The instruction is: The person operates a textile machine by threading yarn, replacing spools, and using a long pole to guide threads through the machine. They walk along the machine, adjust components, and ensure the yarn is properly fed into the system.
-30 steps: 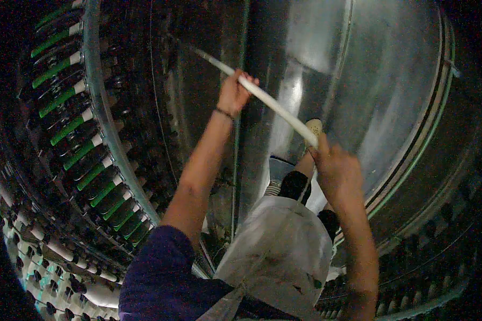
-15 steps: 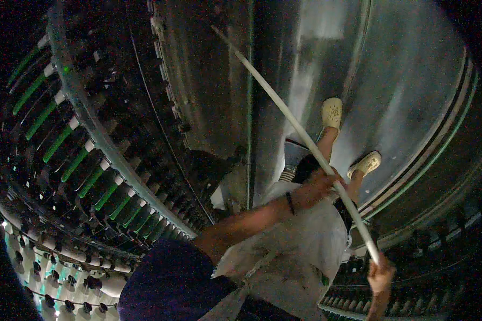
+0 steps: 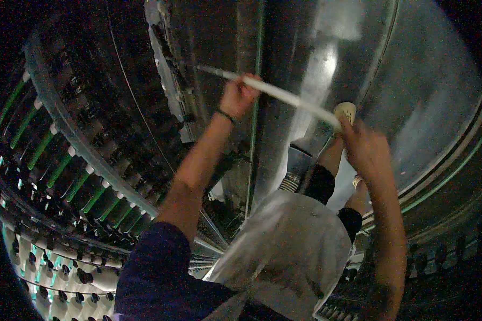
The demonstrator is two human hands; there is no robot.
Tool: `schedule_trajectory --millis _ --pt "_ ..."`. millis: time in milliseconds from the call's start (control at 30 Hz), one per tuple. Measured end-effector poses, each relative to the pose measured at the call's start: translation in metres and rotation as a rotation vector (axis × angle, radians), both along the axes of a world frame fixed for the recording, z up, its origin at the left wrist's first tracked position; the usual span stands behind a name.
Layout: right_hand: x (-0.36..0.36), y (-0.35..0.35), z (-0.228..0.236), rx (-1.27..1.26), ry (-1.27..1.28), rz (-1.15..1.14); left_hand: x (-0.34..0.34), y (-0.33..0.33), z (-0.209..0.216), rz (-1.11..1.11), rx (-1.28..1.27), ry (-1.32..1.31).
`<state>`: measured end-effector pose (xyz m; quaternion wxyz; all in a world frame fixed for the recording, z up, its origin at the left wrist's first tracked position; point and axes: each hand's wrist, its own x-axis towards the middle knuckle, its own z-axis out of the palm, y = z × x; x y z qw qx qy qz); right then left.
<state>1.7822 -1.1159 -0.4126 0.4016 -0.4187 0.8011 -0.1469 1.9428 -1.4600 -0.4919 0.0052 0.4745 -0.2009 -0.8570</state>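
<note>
With both arms stretched forward, I hold a long pale pole across in front of me, over the aisle floor. My left hand, with a dark band at the wrist, is wrapped round it toward its far left end. That end is thin, dark and blurred beside the machine base. At the pole's near right end my right hand is closed on it, smeared a little by motion. A pale apron covers my front. Below my right hand shows one of my cream shoes.
A machine with a curved rail and a row of green rods runs along my left. White yarn bobbins hang at lower left. The shiny floor stretches ahead, and another machine stands on the right.
My left hand has moved forward and left along the pole. My right hand has come up and forward from lower right. The pole now lies flatter across the view, its near end raised.
</note>
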Motion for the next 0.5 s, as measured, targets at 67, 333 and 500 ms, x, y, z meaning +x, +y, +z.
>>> schedule_trajectory --millis 67,333,500 --pt "-0.024 -0.082 -0.019 -0.383 0.182 -0.113 -0.022 -0.097 -0.028 -1.338 -1.098 -0.559" --pt "0.014 -0.060 -0.034 -0.315 0.054 -0.227 -0.050 -0.078 -0.100 -0.201 -0.558 -0.155" --pt "0.063 0.179 0.030 0.233 -0.224 -0.133 0.002 0.187 -0.015 -0.049 0.081 -0.049"
